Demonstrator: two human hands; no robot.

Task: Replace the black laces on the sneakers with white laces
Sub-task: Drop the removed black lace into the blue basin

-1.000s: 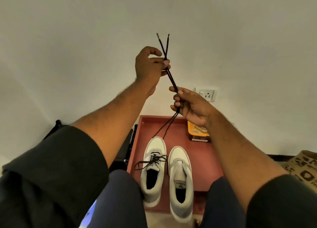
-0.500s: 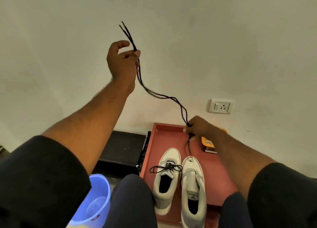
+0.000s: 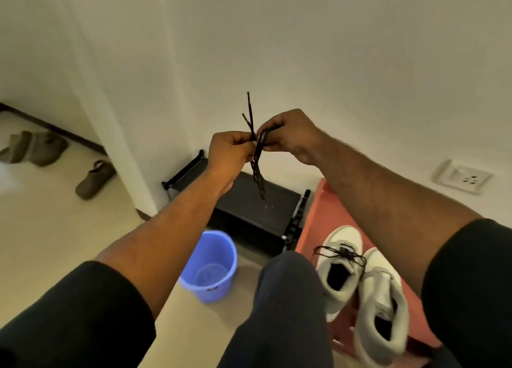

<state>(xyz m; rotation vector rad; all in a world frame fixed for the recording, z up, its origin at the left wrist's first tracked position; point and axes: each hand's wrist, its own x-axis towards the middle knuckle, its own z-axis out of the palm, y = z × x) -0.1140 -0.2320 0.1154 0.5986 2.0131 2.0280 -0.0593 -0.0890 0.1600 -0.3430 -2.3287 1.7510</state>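
Holding the black lace (image 3: pixel 256 157) up in the air, both hands meet in front of the wall. The left hand (image 3: pixel 231 150) pinches the lace near its two stiff tips, which poke up. The right hand (image 3: pixel 291 134) pinches the folded loops just beside it. So each grip is clamped on the lace. The rest hangs down in a soft bunch.

The lace looks light, thin and floppy. It will bend and tangle easily, so it is best held by the bunch or by the hard tips.

Two white sneakers sit on the red tray (image 3: pixel 318 209). The left sneaker (image 3: pixel 339 268) has its black lace on. The right sneaker (image 3: pixel 381 304) looks bare.
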